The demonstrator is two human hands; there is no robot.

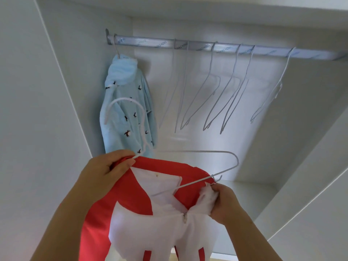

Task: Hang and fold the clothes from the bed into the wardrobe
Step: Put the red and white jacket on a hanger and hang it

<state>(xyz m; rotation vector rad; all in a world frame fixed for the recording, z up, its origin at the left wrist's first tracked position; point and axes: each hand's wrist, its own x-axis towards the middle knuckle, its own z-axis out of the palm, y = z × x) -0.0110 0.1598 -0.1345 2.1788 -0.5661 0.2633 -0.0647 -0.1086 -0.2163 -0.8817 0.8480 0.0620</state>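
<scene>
A white wardrobe [293,113] stands open in soft light, a silver rail [154,43] running beneath its top shelf [188,8].

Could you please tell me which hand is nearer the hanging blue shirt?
Left. The left hand sits just below the blue shirt; the right hand is farther right.

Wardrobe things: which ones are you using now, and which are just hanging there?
In use: red-and-white fabric garment, white wire hanger, left hand, right hand, silver metal rail.
Just there: light-blue bird-print shirt, empty white wire hangers.
</scene>
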